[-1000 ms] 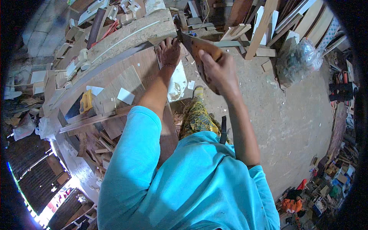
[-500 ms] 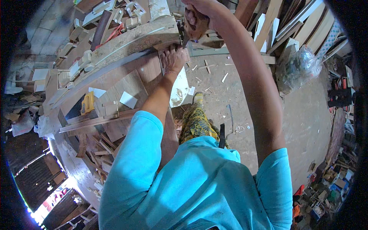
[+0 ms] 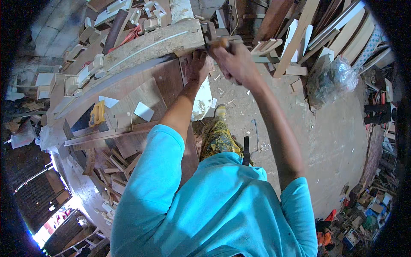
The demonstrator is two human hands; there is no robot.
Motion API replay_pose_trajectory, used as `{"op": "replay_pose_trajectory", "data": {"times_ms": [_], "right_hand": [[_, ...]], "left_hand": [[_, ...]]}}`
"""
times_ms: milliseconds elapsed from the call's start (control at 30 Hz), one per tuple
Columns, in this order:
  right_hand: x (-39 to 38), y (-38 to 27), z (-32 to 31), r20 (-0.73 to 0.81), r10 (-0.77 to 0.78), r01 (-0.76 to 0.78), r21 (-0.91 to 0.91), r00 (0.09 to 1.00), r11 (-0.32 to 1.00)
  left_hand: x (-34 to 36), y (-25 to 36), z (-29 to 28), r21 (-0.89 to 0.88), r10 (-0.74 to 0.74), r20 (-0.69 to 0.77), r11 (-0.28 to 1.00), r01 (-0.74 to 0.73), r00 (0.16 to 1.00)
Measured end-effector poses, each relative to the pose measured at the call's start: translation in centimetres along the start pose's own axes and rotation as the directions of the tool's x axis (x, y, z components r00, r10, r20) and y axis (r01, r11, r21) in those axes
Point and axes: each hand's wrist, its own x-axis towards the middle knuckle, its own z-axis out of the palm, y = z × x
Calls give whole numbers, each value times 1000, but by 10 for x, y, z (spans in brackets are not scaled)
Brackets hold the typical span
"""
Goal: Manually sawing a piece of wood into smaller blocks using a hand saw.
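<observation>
My right hand [image 3: 237, 64] is closed round the wooden handle [image 3: 220, 42] of what looks like a handsaw, just past the bench's right end. Its blade shows only as a dark strip beside the handle, partly hidden and blurred. Close by on the left, my left hand [image 3: 197, 67] lies flat with fingers stretched out, pressing a piece of brown wood [image 3: 184, 70] at the edge of the workbench. A thick pale beam [image 3: 158, 43] lies along the far side of that spot, its end near the saw.
On the bench lie a yellow tool handle [image 3: 97, 115], a white square piece [image 3: 144, 111] and a long wooden strip [image 3: 113, 133]. Boards [image 3: 299, 34] lean at the back right, beside a clear plastic bag [image 3: 334, 81]. Wood scraps litter the floor [image 3: 274, 115].
My right hand has come down and nearer to me with the saw, its forearm swinging lower. The left hand has stayed almost in place, shifting slightly right.
</observation>
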Motion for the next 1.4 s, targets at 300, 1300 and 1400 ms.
{"op": "replay_pose_trajectory", "data": {"times_ms": [300, 1300, 1400], "right_hand": [[-72, 19, 42, -272, -126, 87, -150, 954, 985], [-113, 47, 75, -311, -99, 76, -83, 945, 994], [-100, 56, 78, -258, 10, -30, -72, 966, 997]], "left_hand": [[-6, -36, -16, 124, 49, -198, 992, -24, 979], [-2, -30, -25, 66, -37, -20, 997, 38, 999], [-4, -27, -19, 14, -25, -75, 1000, 26, 997]]}}
